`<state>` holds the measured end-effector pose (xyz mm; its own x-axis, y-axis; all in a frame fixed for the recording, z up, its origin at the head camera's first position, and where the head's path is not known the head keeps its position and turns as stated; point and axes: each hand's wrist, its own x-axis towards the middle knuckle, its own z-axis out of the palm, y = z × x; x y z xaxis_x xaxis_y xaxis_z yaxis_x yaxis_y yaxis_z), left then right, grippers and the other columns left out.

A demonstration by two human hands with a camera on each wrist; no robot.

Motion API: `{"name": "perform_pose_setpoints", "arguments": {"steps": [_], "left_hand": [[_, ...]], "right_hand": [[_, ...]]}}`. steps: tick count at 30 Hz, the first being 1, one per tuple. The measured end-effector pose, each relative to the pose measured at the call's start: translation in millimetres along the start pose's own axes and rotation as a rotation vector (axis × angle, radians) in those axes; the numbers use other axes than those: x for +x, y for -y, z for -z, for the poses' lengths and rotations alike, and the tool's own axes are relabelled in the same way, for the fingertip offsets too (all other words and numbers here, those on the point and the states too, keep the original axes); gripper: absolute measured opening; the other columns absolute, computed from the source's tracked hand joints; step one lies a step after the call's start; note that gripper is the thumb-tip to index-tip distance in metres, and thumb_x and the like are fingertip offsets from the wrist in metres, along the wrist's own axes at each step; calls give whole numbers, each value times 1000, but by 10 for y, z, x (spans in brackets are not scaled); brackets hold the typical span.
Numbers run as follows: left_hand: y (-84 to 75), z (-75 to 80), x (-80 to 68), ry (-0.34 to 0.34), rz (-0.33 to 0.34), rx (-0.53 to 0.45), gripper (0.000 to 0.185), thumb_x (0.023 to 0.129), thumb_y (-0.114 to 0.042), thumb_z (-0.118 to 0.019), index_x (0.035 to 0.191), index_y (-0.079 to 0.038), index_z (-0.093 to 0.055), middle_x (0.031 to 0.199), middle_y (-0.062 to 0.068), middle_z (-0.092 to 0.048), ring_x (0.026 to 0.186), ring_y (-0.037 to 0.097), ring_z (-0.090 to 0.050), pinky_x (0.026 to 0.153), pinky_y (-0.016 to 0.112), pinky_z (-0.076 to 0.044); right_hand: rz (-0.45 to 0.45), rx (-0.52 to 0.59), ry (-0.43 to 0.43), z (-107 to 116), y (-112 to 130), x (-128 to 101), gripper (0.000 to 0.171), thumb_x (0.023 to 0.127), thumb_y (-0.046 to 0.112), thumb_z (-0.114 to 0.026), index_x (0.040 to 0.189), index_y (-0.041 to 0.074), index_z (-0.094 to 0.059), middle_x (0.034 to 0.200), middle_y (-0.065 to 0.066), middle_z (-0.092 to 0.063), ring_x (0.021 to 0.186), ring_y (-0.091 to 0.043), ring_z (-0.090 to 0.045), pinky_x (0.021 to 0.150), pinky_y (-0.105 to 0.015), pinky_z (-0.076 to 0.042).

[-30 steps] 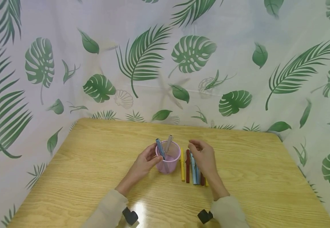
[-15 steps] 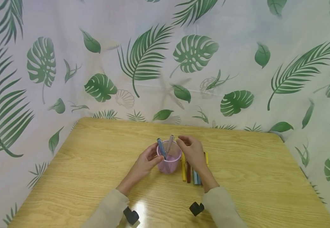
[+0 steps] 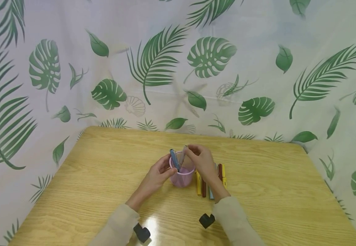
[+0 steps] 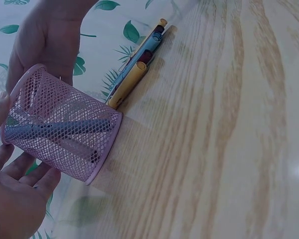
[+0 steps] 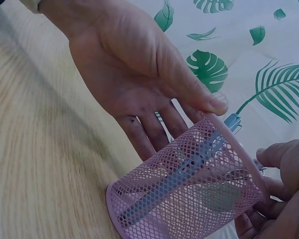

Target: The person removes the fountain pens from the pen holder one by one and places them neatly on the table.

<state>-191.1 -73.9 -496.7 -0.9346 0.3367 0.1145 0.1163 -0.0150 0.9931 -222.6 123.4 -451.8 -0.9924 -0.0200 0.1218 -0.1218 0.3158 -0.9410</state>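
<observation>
A pink mesh pen cup stands upright on the table. My left hand holds it from the left, the thumb at the rim and the fingers around the side. A blue pen leans inside against the left of the rim. Beside it leans a pale greyish-pink pen, its top pinched between thumb and fingers of my right hand. Through the mesh in the right wrist view, the blue pen reaches the cup's base. My right hand is at the rim there.
Right of the cup, several pens lie side by side, among them a yellow pen, a dark red pen and another yellow pen. My right forearm covers part of this row. A leaf-print cloth hangs behind the wooden table.
My right hand has moved left from over the row of pens to the cup and taken hold of the pale pen's top. The left hand keeps its hold on the cup.
</observation>
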Motion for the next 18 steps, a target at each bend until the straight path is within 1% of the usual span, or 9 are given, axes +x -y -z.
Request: {"name": "perform_pose_setpoints", "arguments": {"steps": [3, 10, 14, 18], "left_hand": [[3, 3, 0, 7, -6, 0, 66, 105, -12, -63, 160, 1, -30, 155, 25, -45, 142, 38, -45, 119, 45, -38], [14, 10, 8, 15, -5, 5, 66, 105, -14, -64, 161, -2, -30, 156, 22, -45, 143, 37, -44, 119, 45, -37], [18, 8, 6, 18, -3, -8, 65, 104, -13, -64, 160, -3, -32, 157, 22, -44, 144, 38, -43, 119, 46, -37], [25, 9, 8, 21, -3, -15, 65, 104, -12, -63, 160, -3, -32, 157, 23, -43, 145, 40, -41, 119, 47, -37]], "right_hand": [[-8, 15, 5, -29, -14, 15, 36, 99, 22, -72, 125, -3, -70, 116, -17, -72, 109, -29, -65, 100, -46, -53], [-48, 5, -5, -49, -44, 23, 32, 100, 23, -71, 121, -1, -73, 116, -15, -73, 112, -30, -65, 101, -46, -53], [-58, 10, -48, 3, -42, 0, 31, 99, 25, -72, 118, 0, -74, 113, -14, -73, 107, -26, -65, 95, -38, -54], [-47, 50, -96, 109, -7, -36, 29, 99, 24, -72, 115, -1, -74, 109, -14, -73, 101, -25, -65, 87, -31, -55]]}}
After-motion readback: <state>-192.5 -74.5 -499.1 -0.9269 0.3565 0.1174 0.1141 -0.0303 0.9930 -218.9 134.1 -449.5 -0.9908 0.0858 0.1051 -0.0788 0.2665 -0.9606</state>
